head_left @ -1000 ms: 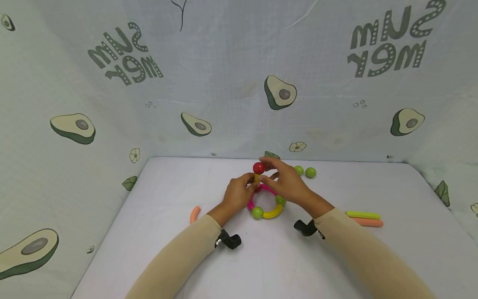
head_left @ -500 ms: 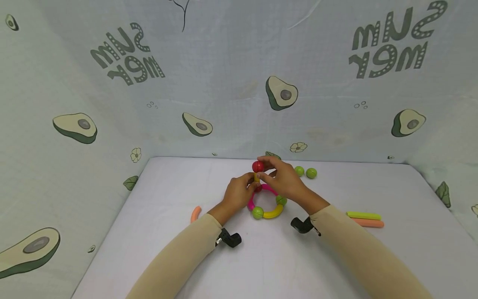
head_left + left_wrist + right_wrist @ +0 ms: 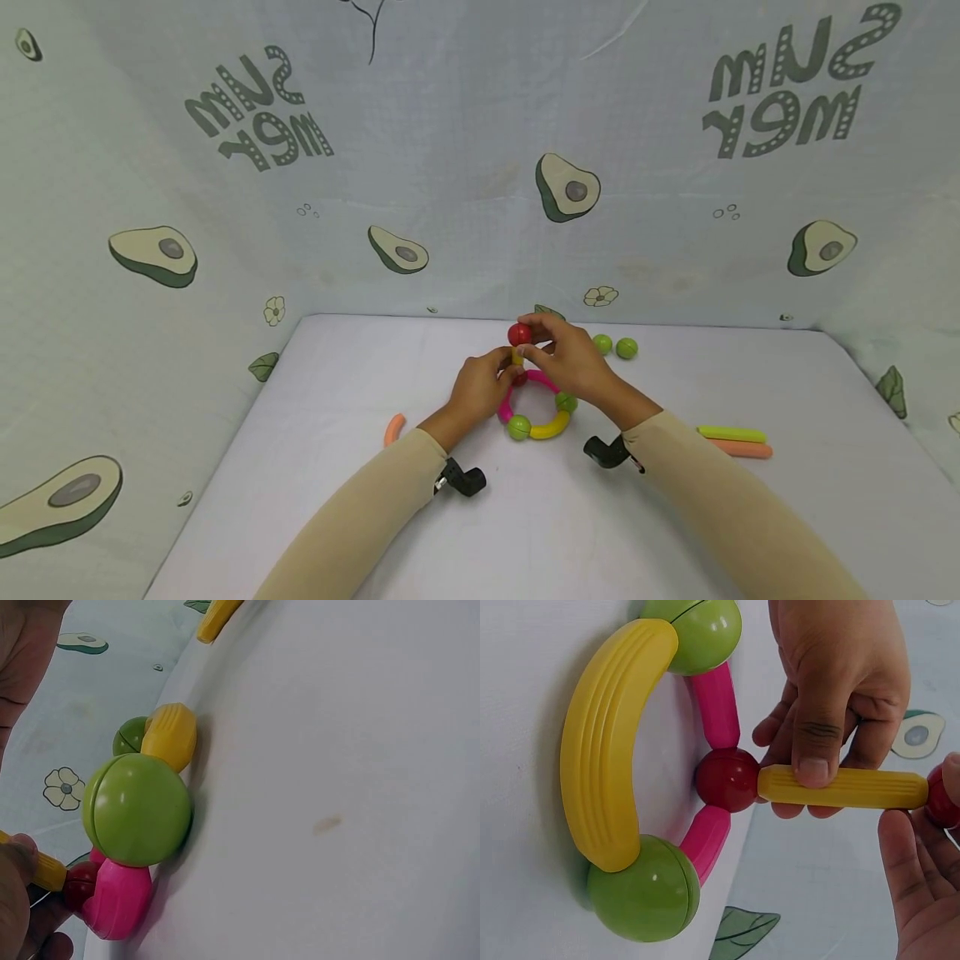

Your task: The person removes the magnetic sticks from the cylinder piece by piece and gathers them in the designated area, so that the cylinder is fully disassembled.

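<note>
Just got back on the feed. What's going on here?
Someone's left hand pinches a straight yellow rod standing up from the lower red ball, which is part of a ring on the table. The right hand holds the upper red ball at the rod's top end. Two loose green balls lie beyond the right hand; a lime rod and orange rod are to the right, a curved orange piece to the left.

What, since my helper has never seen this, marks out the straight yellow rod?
On the white table is a colourful ring. At its red ball, the left hand holds the straight yellow rod. Only it points up, capped by the upper red ball.
</note>
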`<state>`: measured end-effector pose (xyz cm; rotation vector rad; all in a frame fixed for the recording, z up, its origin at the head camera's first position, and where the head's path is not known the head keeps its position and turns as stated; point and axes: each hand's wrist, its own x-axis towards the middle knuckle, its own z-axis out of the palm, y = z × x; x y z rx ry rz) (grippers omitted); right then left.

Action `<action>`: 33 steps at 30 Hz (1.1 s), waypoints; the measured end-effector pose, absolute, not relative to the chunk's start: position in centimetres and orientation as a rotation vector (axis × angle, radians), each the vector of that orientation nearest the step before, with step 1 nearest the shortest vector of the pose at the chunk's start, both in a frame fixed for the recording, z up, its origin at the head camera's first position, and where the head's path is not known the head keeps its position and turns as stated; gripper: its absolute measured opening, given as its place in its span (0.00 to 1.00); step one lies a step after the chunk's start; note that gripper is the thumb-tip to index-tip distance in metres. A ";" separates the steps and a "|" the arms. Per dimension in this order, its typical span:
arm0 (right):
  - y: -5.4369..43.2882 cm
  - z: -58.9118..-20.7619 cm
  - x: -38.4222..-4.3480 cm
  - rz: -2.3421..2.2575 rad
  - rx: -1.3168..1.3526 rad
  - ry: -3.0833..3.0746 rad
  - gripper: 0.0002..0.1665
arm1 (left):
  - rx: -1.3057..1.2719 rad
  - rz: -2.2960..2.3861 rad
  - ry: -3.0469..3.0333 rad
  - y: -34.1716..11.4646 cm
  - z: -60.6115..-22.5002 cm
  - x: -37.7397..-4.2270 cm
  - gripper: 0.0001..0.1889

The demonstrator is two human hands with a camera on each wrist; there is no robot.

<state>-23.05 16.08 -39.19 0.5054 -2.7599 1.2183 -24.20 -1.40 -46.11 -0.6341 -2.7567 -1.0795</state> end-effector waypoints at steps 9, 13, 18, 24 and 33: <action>16.4 -38.9 -23.1 1.324 0.510 -2.712 0.30 | -0.638 -1.079 -2.744 -1.3 -46.2 -24.2 0.16; 16.7 -38.3 -23.1 1.415 0.496 -2.650 0.31 | -0.646 -1.085 -2.740 -1.3 -46.2 -24.3 0.16; 17.1 -38.2 -23.0 1.323 0.480 -2.717 0.32 | -0.634 -1.075 -2.759 -1.3 -46.2 -24.4 0.16; 18.2 -38.7 -23.1 1.235 0.466 -2.727 0.32 | -0.634 -1.080 -2.765 -1.4 -46.2 -24.4 0.15; 20.3 -39.4 -23.2 1.193 0.406 -2.775 0.32 | -0.607 -1.065 -2.793 -1.3 -46.2 -24.4 0.16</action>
